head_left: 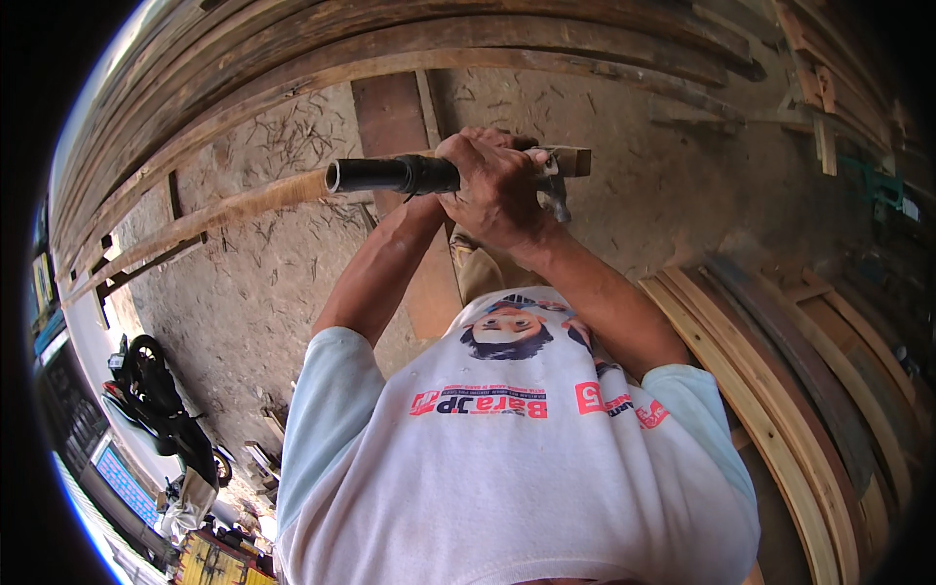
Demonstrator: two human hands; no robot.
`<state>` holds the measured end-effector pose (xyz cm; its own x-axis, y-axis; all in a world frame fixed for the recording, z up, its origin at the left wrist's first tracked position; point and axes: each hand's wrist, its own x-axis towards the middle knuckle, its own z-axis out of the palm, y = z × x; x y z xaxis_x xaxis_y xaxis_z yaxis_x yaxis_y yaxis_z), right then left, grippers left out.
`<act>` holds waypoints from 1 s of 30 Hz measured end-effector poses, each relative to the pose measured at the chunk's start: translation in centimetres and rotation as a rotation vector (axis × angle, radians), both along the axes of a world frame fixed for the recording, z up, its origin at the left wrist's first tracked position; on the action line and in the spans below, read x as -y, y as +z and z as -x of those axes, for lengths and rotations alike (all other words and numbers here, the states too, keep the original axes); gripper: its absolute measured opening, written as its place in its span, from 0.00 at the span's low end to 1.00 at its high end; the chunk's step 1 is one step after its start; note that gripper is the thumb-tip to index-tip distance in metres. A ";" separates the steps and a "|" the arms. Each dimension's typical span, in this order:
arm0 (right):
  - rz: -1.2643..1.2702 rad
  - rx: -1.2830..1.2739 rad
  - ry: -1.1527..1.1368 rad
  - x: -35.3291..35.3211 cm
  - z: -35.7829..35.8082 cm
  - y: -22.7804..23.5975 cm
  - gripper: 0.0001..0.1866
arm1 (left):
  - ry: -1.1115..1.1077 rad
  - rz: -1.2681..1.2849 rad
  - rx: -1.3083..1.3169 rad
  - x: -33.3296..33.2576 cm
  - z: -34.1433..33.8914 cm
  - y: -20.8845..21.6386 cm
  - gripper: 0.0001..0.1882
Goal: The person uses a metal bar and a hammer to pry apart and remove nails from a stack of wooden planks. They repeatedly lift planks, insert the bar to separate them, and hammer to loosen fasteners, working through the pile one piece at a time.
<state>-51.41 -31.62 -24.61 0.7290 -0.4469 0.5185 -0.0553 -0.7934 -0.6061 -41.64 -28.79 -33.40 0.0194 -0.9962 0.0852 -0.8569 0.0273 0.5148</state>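
My right hand [499, 190] is wrapped round a tool with a thick black tubular body [390, 175], whose round end points left. A grey metal part [556, 195] shows at the right of that hand; the tool's exact kind cannot be made out. My left forearm [395, 249] passes under the black tube, and my left hand [492, 136] is mostly hidden behind the right hand and tool. Both hands are close together over a long wooden beam [253, 198]. Its squared end [575, 162] shows just right of my hands.
Long timbers [390, 68] lie across the far side. More planks [770, 419] are stacked at the right. A brown board [390, 117] lies on the dusty floor [302, 244], strewn with shavings. A motorcycle [161, 409] stands at the left. Haze hangs at the right.
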 end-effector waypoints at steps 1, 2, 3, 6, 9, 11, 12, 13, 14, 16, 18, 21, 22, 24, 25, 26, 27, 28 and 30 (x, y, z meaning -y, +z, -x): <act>0.016 -0.027 0.002 0.5 0.2 0.4 0.16 | 0.001 0.012 -0.013 -0.1 -0.3 -1.0 0.20; -0.048 -0.060 0.021 0.8 0.5 0.6 0.16 | 0.008 0.020 -0.020 -0.2 -0.7 -2.1 0.20; -0.111 -0.094 0.036 1.1 0.9 0.7 0.16 | 0.006 0.023 -0.029 -0.1 -1.0 -2.7 0.20; -0.148 -0.143 0.040 1.3 1.1 0.4 0.17 | -0.017 0.011 -0.046 0.3 -1.4 -3.0 0.19; -0.116 -0.167 0.039 1.8 0.7 0.3 0.17 | -0.037 -0.041 -0.035 0.5 -0.9 -1.8 0.18; -0.181 -0.141 0.035 2.3 0.4 0.9 0.18 | -0.049 -0.080 -0.024 0.7 -0.5 -1.1 0.17; -0.215 -0.127 0.034 2.6 0.3 1.0 0.18 | -0.055 -0.099 -0.019 0.8 -0.3 -0.9 0.17; -0.231 -0.123 0.010 2.9 0.2 0.8 0.17 | -0.061 -0.115 -0.013 1.0 -0.1 -0.7 0.17; -0.249 -0.115 -0.013 3.3 0.0 0.8 0.17 | -0.067 -0.128 -0.005 1.1 0.1 -0.5 0.17; -0.300 -0.093 -0.039 4.3 0.2 1.2 0.15 | -0.081 -0.154 0.002 1.7 0.7 -0.2 0.16; -0.373 -0.066 -0.031 5.7 0.9 2.0 0.14 | -0.082 -0.181 0.011 1.7 0.9 -0.3 0.16; -0.483 0.060 -0.045 9.7 4.1 2.7 0.13 | -0.088 -0.215 0.014 2.1 1.0 -0.2 0.16; -0.505 0.042 -0.024 10.5 5.0 2.9 0.13 | -0.080 -0.233 0.010 2.1 1.3 -0.1 0.16; -0.507 0.060 -0.004 10.6 4.9 2.8 0.13 | -0.059 -0.265 0.009 2.3 1.0 -0.3 0.15; -0.508 0.068 0.008 10.7 4.7 2.8 0.13 | -0.081 -0.247 0.018 2.1 0.8 -0.2 0.14; -0.513 0.081 0.025 10.6 4.7 2.7 0.13 | -0.076 -0.223 0.017 1.8 0.7 -0.6 0.13; -0.519 0.093 0.044 10.9 4.6 2.7 0.13 | -0.071 -0.199 0.017 1.7 0.6 -1.1 0.13; -0.524 0.106 0.062 11.1 4.6 2.3 0.14 | -0.064 -0.176 0.017 1.3 0.6 -1.5 0.12; -0.661 0.071 0.100 12.6 4.7 1.3 0.14 | -0.031 -0.179 -0.007 1.5 1.1 -0.6 0.11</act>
<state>-56.09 -44.22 -23.35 0.7579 -0.6188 0.2067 0.0567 -0.2532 -0.9658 -42.71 -30.28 -34.02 -0.0115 -0.9955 -0.0940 -0.8536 -0.0392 0.5194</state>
